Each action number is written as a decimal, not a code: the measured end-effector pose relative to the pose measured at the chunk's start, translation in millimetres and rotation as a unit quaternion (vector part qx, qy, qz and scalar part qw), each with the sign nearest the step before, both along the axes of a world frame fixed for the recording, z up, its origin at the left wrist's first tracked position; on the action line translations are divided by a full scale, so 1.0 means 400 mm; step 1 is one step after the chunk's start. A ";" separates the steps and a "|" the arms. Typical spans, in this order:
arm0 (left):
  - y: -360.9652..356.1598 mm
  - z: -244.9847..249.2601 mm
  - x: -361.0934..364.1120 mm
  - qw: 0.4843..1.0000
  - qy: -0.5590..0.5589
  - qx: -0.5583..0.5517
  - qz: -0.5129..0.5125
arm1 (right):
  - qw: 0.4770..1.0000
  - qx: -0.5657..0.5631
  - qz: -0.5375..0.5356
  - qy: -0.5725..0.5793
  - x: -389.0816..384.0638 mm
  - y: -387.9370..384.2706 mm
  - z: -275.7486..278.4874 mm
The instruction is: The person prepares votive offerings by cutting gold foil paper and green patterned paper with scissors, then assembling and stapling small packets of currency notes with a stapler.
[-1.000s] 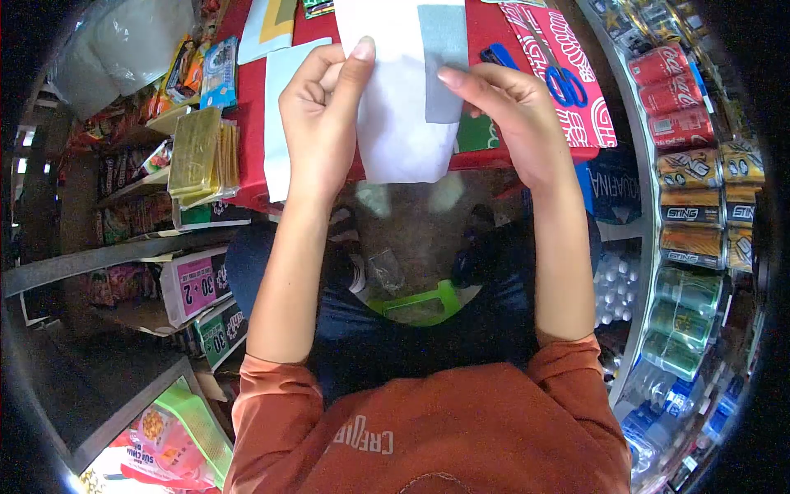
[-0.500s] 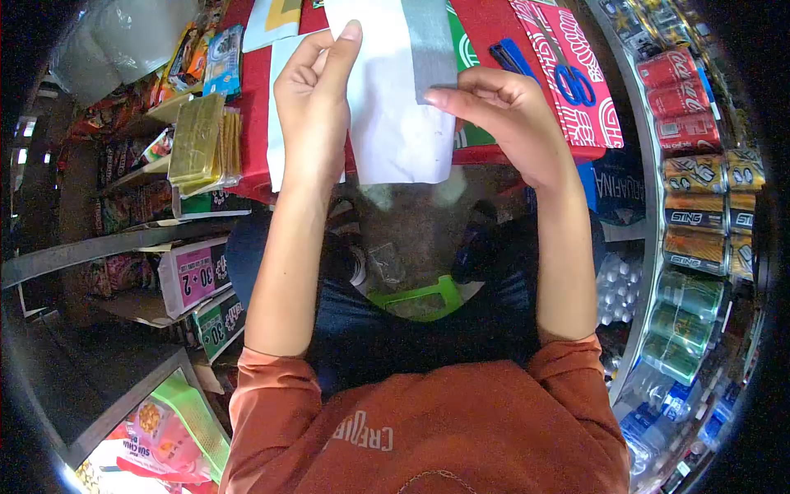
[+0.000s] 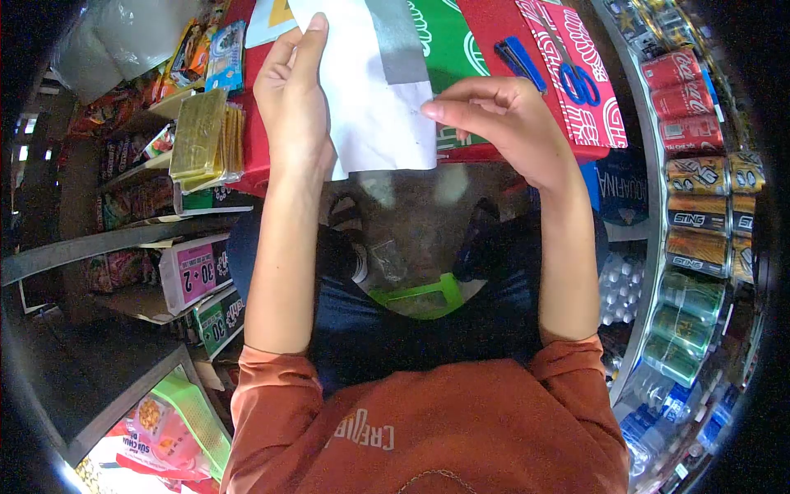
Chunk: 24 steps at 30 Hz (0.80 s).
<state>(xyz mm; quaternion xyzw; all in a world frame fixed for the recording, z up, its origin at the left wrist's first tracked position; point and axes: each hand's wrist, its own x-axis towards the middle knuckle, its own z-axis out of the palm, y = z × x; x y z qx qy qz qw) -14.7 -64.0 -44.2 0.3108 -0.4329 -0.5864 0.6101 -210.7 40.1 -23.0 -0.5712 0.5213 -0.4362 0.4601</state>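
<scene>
My left hand grips a white sheet of paper by its left side, thumb on top and fingers curled. A grey strip runs along the upper right of the sheet, and below it the paper looks slightly creased. My right hand is at the sheet's right edge, its thumb tip over the edge and the other fingers bent; the index fingertip's contact is hard to see. Under the paper lies a green patterned piece. To the right are a blue stapler and blue-handled scissors.
The red table carries a red-and-white printed piece under the scissors. Packets and snack shelves stand left. Drink cans and bottles line the right. A green plastic object is on the floor between my legs.
The sheet and my left hand have shifted left and slightly up, uncovering more of the green piece. My right thumb has gone from the grey strip's corner to the white edge below it.
</scene>
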 end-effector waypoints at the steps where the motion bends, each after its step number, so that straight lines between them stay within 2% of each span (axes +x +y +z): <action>1: 0.000 0.002 0.001 1.000 -0.005 -0.001 0.003 | 1.000 0.000 0.004 -0.005 0.000 0.000 0.002; 10: 0.009 -0.005 -0.015 1.000 -0.028 -0.007 0.010 | 1.000 0.026 0.006 -0.007 0.025 0.000 -0.008; 18: -0.022 -0.010 0.009 0.999 0.030 -0.004 0.017 | 0.999 0.035 0.025 0.030 0.014 0.001 -0.002; 24: -0.031 -0.008 0.024 0.999 0.042 0.009 0.027 | 0.999 0.017 0.029 0.000 0.003 0.006 0.001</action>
